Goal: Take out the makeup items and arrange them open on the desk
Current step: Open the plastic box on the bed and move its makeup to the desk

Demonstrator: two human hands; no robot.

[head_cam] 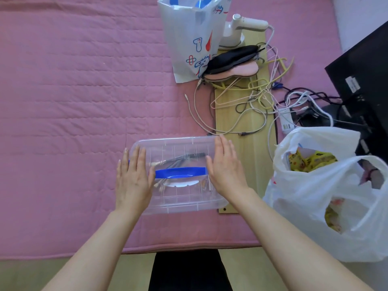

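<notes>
Box: one clear lidded box [178, 175], blue handle [180, 172], near centre on pink quilt [73, 101].
Hands: two; left hand [134, 181] and right hand [225, 171] flat on lid, fingers straight, gripping nothing.
Bags: two, right side.

A printed paper bag [190, 36] stands on the pink quilt [73, 91]. Beside it lie eye masks [233, 61], tangled cables [252, 97], a white steamer [241, 28] and plastic bags [327, 196].

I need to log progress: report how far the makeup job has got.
Done: nothing is laid out yet. In hand: left hand and right hand rest flat on the clear box, lid and blue handle still on. Left: opening it, taking items out, arranging them.
</notes>
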